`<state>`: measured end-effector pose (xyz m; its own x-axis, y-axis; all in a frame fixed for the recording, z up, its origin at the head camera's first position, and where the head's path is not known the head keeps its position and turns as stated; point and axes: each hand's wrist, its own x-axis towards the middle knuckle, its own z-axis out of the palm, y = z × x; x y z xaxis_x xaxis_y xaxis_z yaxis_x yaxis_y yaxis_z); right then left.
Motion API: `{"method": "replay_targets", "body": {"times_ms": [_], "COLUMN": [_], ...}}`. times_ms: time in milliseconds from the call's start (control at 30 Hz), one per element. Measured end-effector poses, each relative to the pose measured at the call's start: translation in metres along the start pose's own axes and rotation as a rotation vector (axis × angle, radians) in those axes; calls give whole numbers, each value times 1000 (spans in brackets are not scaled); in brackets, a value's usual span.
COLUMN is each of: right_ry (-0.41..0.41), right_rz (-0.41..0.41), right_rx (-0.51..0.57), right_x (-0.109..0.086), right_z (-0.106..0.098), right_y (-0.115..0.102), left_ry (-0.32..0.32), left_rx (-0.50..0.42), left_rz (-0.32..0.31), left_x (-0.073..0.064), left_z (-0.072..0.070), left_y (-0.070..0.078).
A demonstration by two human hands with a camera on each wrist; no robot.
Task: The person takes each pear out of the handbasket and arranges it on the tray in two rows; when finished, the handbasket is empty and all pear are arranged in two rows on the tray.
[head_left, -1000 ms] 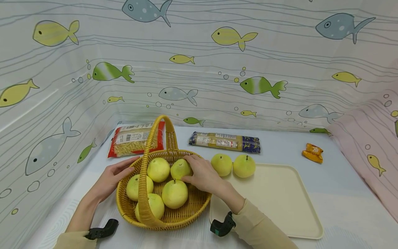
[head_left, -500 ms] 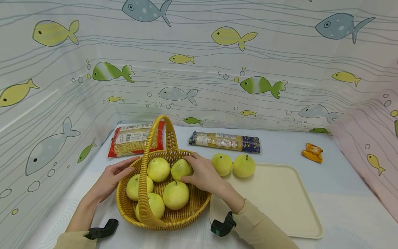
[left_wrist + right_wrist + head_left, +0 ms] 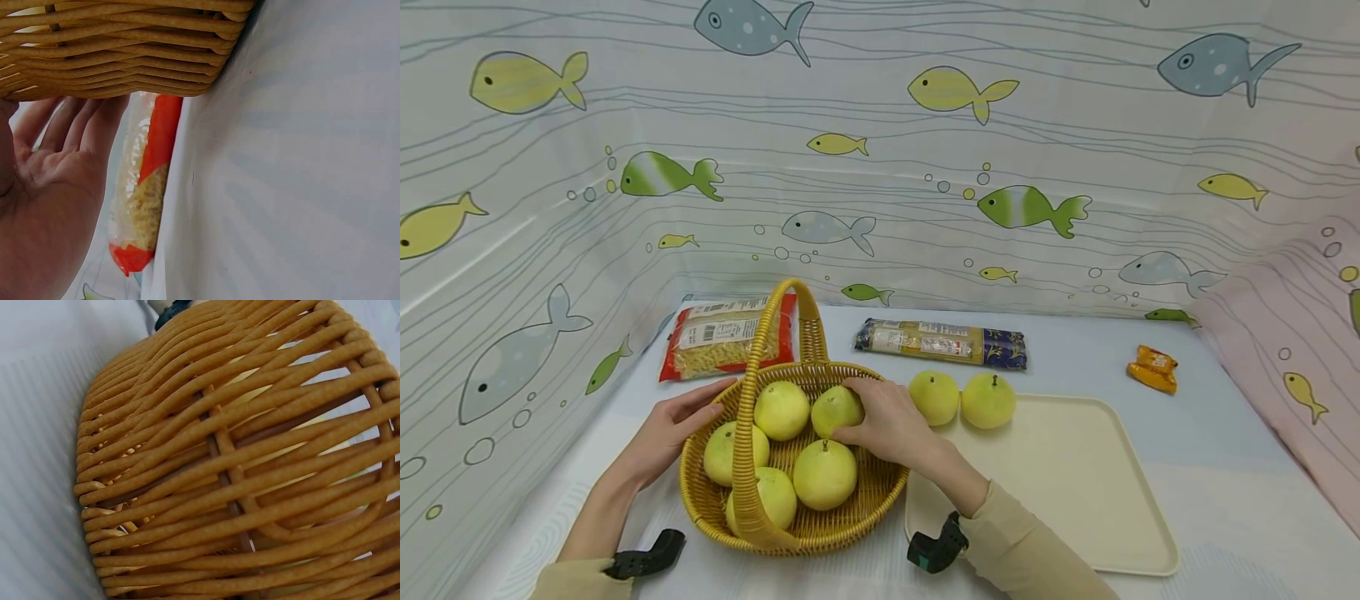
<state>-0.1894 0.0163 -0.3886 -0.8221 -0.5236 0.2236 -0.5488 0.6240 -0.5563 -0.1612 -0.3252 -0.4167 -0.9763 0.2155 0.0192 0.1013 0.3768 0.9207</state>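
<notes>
A yellow wicker basket [image 3: 808, 546] with a tall arched handle holds several round yellow-green pears. My right hand [image 3: 891, 421] reaches over its right rim and grips the back right pear [image 3: 831, 412], thumb in front and fingers behind. Just in front of that thumb lies another pear [image 3: 825, 475], stem up. At the basket's left side my left hand [image 3: 673, 425] touches the rim with outstretched fingers. The left wrist view shows its palm [image 3: 56, 187] facing the basket wall [image 3: 125, 56]. In the right wrist view the woven wall [image 3: 250, 475] hides the right hand.
Two more pears [image 3: 934, 398] sit right of the basket, at the back left corner of a cream tray [image 3: 1052, 492]. Behind are a red pasta bag [image 3: 715, 337] and a long blue-ended pasta packet [image 3: 942, 343]. A small orange packet [image 3: 1153, 369] lies far right.
The pear in front of my right thumb has shifted slightly right and toward me. Both hands keep nearly the same place, the right one on its pear.
</notes>
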Motion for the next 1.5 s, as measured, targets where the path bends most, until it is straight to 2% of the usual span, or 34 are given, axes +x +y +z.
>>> {"method": "replay_targets", "body": {"times_ms": [600, 900, 1200, 1400, 1500], "right_ry": [60, 96, 86, 101, 96], "right_rz": [-1, 12, 57, 77, 80], "right_rx": [75, 160, 239, 252, 303], "right_x": [-2, -4, -4, -6, -7], "right_z": [1, -1, -11, -25, -32], "right_y": [0, 2, 3, 1, 2], "left_ry": [-3, -2, -2, -4, -6], "left_rx": [-2, 9, 18, 14, 14], "left_rz": [-1, 20, 24, 18, 23], "left_x": [-1, -1, 0, 1, 1], "left_z": [-2, -2, -1, -2, -2], "left_y": [-1, -2, -2, -3, -3]}}
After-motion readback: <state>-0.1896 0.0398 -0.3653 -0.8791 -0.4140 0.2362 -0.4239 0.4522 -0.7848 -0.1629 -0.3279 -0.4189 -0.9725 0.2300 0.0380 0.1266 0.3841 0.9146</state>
